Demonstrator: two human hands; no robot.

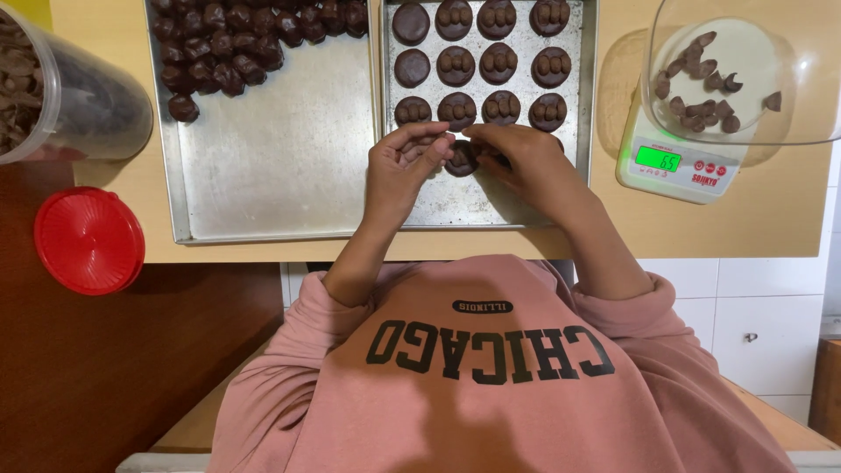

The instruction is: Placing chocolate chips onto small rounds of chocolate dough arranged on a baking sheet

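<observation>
Head view: one moment, seen from above.
Chocolate disc (461, 158): laid on the right tray (574, 105), below the filled rows.
Left hand (405, 162): fingertips pinched together at the disc.
Right hand (517, 158): fingertips pinched over it.
Scale (674, 166): right of that tray.

Light wooden table (771, 229) across the top, even indoor light. Dark reddish-brown wood surface (105, 368) lower left. White tiled wall (745, 307) at right, small fitting on one tile. Brown wooden edge (828, 385) far right.
</observation>
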